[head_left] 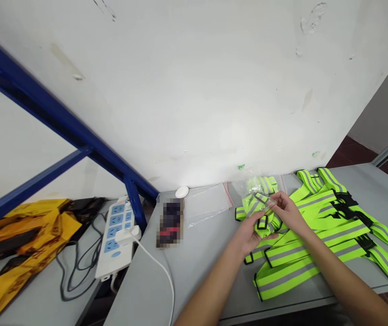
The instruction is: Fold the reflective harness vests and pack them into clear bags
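Observation:
A folded neon-green reflective strap bundle (258, 206) with black buckles sits partly in a clear plastic bag (248, 183). My left hand (250, 233) is closed around the bundle's lower left side. Beside it, my right hand (286, 209) pinches the bag's edge near the red seal line. More neon-green straps (312, 237) with grey stripes and black buckles lie spread on the grey table (203, 253), under and to the right of my hands. Flat clear bags (207, 203) with red seal lines rest to the left of my hands.
A blurred-out dark item (170, 222) and a white round object (182, 192) lie on the table's left part. Farther left are a white power strip (115, 240) with cables, blue metal bars (61, 122) and yellow straps (40, 235). A white wall (214, 90) rises behind.

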The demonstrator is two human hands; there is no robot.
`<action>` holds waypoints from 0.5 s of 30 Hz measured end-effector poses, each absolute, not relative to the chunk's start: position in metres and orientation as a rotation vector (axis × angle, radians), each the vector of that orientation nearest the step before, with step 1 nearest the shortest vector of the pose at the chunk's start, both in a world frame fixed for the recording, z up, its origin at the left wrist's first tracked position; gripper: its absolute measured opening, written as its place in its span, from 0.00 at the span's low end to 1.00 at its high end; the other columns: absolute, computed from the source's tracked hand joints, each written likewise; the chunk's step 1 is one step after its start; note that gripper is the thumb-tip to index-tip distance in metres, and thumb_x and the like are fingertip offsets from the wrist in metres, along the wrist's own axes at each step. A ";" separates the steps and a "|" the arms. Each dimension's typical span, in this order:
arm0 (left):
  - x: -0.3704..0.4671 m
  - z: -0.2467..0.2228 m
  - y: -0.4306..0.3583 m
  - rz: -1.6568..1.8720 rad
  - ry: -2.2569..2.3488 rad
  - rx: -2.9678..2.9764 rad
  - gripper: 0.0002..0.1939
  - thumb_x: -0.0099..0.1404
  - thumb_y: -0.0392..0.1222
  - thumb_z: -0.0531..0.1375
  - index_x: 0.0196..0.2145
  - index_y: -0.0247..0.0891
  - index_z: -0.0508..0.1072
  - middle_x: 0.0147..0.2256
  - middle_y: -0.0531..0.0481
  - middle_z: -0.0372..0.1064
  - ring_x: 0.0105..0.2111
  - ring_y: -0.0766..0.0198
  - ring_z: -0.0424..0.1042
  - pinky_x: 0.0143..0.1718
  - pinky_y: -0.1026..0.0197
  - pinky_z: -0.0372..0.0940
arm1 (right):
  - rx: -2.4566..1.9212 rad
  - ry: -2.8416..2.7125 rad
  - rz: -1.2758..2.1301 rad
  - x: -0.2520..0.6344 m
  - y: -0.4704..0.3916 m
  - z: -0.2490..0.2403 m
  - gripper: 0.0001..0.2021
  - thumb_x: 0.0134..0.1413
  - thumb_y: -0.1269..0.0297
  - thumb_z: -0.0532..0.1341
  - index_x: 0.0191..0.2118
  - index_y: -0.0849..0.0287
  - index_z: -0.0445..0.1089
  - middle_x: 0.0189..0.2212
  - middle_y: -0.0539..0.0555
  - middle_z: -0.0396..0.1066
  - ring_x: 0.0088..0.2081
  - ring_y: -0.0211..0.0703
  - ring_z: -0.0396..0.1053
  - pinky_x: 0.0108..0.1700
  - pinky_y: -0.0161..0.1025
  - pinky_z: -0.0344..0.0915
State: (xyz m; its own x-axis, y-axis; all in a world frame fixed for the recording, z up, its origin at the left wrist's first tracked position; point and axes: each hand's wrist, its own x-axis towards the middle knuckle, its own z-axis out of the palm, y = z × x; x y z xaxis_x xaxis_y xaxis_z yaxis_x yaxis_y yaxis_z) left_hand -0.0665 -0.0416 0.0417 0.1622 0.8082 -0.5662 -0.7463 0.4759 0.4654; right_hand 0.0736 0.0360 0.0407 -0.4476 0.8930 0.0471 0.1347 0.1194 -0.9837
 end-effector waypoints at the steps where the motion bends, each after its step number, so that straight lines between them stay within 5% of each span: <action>1: -0.068 0.042 -0.041 1.100 0.859 0.090 0.10 0.58 0.39 0.63 0.39 0.36 0.73 0.29 0.51 0.73 0.29 0.63 0.73 0.45 0.45 0.70 | -0.967 -1.727 1.426 0.078 0.036 0.043 0.14 0.56 0.50 0.60 0.40 0.54 0.64 0.29 0.48 0.62 0.32 0.41 0.63 0.34 0.38 0.62; 5: -0.076 0.043 -0.042 1.045 0.821 0.134 0.17 0.58 0.42 0.63 0.45 0.34 0.74 0.34 0.46 0.75 0.32 0.59 0.75 0.39 0.49 0.72 | -0.768 -1.844 1.644 0.098 0.038 0.053 0.18 0.57 0.53 0.61 0.50 0.51 0.60 0.39 0.51 0.63 0.40 0.43 0.64 0.41 0.40 0.65; 11: -0.084 0.040 -0.041 0.963 0.872 0.291 0.21 0.55 0.47 0.64 0.45 0.35 0.73 0.34 0.43 0.76 0.30 0.55 0.77 0.28 0.57 0.72 | -0.747 -1.892 1.610 0.102 0.041 0.056 0.11 0.58 0.54 0.61 0.38 0.53 0.59 0.31 0.47 0.57 0.33 0.38 0.60 0.35 0.36 0.63; 15: -0.088 0.040 -0.040 1.000 0.902 0.304 0.20 0.53 0.47 0.67 0.43 0.36 0.73 0.32 0.46 0.76 0.29 0.57 0.77 0.27 0.59 0.72 | -0.832 -1.993 1.499 0.098 0.037 0.051 0.11 0.61 0.52 0.55 0.39 0.54 0.61 0.32 0.49 0.62 0.35 0.41 0.63 0.38 0.39 0.63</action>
